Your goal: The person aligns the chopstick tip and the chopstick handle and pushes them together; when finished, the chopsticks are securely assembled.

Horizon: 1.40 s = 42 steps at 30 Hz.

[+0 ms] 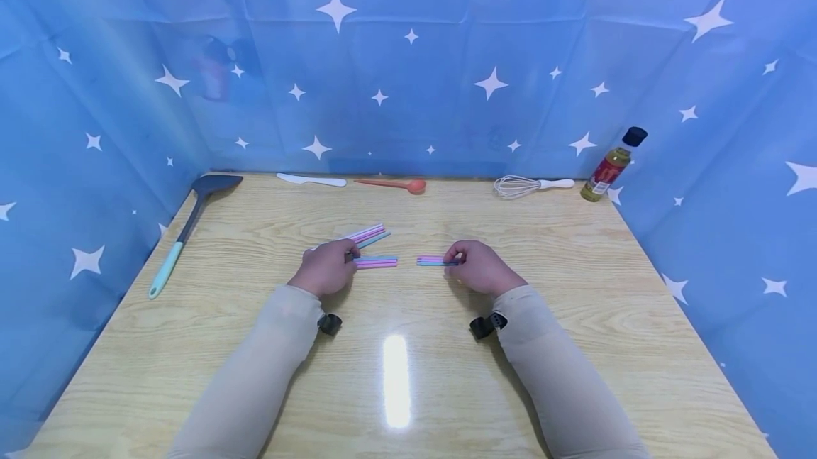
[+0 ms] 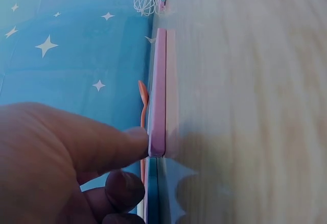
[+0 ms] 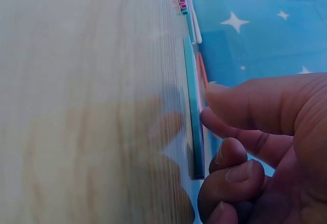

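My left hand pinches the left end of a small row of pink and teal plastic sticks lying on the table. In the left wrist view, the left thumb touches a pink stick, with a teal stick nearer the camera. Beyond this hand, more white, pink and teal sticks lie slanted. To the right, my right hand pinches the right end of a shorter-looking row of pink and teal sticks. Their teal edge shows low against the tabletop in the right wrist view. A gap separates both rows.
Along the back edge lie a white knife, an orange spoon and a whisk. An oil bottle stands at back right. A dark spatula with mint handle lies at left. A starry blue curtain surrounds the table.
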### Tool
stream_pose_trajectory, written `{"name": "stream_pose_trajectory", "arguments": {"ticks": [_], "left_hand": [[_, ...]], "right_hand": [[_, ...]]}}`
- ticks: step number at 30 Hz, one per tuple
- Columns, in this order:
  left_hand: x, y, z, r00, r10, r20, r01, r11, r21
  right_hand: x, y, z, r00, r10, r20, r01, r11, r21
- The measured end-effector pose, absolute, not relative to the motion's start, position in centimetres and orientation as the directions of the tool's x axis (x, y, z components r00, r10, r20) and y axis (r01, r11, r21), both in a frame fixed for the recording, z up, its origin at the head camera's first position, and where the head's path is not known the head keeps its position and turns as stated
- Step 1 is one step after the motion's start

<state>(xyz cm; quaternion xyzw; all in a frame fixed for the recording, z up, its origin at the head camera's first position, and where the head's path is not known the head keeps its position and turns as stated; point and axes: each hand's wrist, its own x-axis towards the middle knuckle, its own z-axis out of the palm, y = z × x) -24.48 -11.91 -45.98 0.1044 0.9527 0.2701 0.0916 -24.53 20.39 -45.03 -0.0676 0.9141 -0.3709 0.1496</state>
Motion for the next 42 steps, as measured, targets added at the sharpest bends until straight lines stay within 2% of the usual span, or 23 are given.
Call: {"name": "stream_pose_trajectory", "arguments": {"ticks": [8, 22, 32, 42], "left_hand": [[-24.4, -11.8, -46.1, -0.964, 0.236, -0.124, 0.137, 0.836, 0.531], [-24.4, -11.3, -46.0, -0.971, 0.223, -0.087, 0.144, 0.835, 0.531], [-24.1, -11.2, -46.1, -0.961, 0.275, 0.021, 0.223, 0.731, 0.645], [-24.1, -11.3, -46.3, -0.963, 0.264, 0.052, 0.228, 0.699, 0.678]], "right_hand": [[-24.9, 20.4, -45.6, -0.944, -0.259, -0.204, -0.047, 0.718, -0.694], [-24.4, 20.2, -44.9, -0.934, -0.227, -0.275, -0.039, 0.833, -0.552], [-24.2, 19.5, -44.6, -0.944, -0.306, -0.120, -0.157, 0.741, -0.653], [-24.1, 19.5, -44.4, -0.947, -0.310, -0.082, -0.174, 0.712, -0.681]]}}
